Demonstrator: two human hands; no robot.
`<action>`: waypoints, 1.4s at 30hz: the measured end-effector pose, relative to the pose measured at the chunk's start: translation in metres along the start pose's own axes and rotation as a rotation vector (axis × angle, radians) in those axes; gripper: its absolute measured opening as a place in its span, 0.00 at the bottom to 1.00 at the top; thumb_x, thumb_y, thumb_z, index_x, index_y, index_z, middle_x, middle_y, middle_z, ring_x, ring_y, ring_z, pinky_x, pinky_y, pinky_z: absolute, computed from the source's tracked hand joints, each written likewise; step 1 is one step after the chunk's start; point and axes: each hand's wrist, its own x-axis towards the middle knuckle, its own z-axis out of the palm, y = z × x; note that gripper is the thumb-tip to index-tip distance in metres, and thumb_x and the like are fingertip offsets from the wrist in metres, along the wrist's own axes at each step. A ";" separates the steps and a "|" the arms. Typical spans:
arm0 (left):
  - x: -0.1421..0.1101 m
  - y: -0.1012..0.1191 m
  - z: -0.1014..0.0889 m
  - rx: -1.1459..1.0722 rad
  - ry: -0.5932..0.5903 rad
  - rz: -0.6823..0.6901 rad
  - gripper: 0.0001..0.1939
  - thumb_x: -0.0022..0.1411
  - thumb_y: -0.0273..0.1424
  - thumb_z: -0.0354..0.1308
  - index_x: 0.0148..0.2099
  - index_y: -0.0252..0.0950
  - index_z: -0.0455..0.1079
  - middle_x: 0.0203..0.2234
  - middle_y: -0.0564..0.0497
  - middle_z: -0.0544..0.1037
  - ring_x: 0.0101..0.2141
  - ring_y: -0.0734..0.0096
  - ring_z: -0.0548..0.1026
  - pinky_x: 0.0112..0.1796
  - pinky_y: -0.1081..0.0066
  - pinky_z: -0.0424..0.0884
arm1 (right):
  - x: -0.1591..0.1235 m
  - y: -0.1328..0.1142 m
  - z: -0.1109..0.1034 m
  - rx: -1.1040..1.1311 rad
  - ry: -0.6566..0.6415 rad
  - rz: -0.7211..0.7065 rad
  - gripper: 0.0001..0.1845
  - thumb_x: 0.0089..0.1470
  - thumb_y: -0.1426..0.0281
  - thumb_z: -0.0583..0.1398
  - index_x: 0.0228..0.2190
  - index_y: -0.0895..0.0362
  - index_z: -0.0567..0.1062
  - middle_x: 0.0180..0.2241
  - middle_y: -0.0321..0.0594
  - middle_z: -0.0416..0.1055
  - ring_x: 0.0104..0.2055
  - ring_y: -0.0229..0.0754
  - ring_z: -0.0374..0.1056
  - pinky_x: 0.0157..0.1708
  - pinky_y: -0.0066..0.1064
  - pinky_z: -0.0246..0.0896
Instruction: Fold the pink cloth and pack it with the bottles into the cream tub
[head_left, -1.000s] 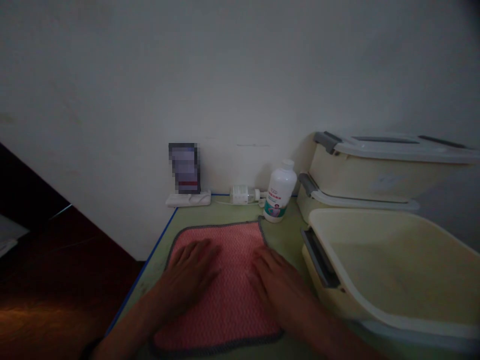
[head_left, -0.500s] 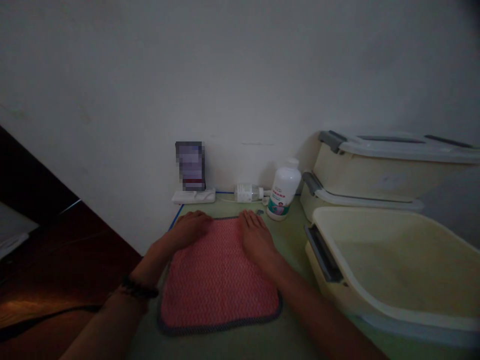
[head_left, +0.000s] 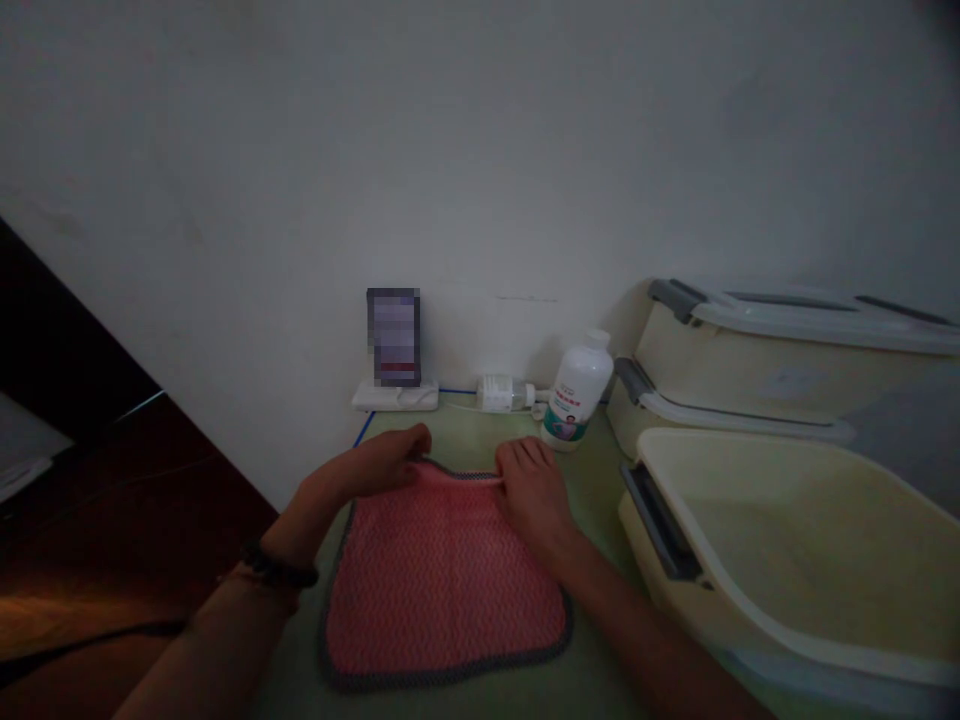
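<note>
A pink cleaning cloth (head_left: 450, 580) with a dark grey edging lies on the green table top (head_left: 465, 425) in front of me. Its far edge is lifted a little and sags between my hands. At the far left corner, my left hand (head_left: 386, 460) has its fingers curled around the cloth, pinching it. My right hand (head_left: 531, 485) grips the far right corner, knuckles up and fingers bent. Both thumbs are mostly hidden. The near part of the cloth rests flat.
Behind the cloth stand a phone (head_left: 396, 340) on a white power strip (head_left: 397, 397), a small clear bottle (head_left: 504, 394) on its side and a white bottle (head_left: 577, 390). At right are an open cream bin (head_left: 750, 590) and stacked lidded boxes (head_left: 750, 360).
My hands lay flat on the cloth's far corners before. Now the fingers have closed on them, and the far edge has been raised and drawn slightly towards me.
</note>
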 end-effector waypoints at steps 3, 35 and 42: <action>-0.011 0.000 0.007 0.010 0.080 0.013 0.15 0.46 0.23 0.50 0.39 0.37 0.67 0.28 0.52 0.72 0.31 0.68 0.70 0.32 0.72 0.62 | -0.010 0.000 -0.002 -0.006 0.038 -0.014 0.13 0.48 0.79 0.56 0.38 0.58 0.72 0.32 0.41 0.70 0.37 0.45 0.60 0.40 0.36 0.53; -0.091 0.024 0.003 -0.152 -0.124 0.099 0.08 0.47 0.33 0.62 0.31 0.38 0.67 0.31 0.53 0.72 0.34 0.68 0.69 0.35 0.72 0.63 | -0.079 0.005 -0.038 -0.055 -0.134 -0.287 0.08 0.45 0.76 0.59 0.31 0.56 0.73 0.32 0.39 0.72 0.39 0.46 0.64 0.47 0.41 0.52; -0.085 0.037 -0.002 -0.191 -0.169 0.007 0.15 0.59 0.43 0.49 0.35 0.38 0.70 0.32 0.51 0.73 0.34 0.68 0.71 0.37 0.70 0.64 | -0.092 0.009 -0.058 -0.061 -0.254 -0.190 0.12 0.41 0.72 0.61 0.33 0.57 0.76 0.34 0.45 0.74 0.39 0.52 0.68 0.44 0.46 0.60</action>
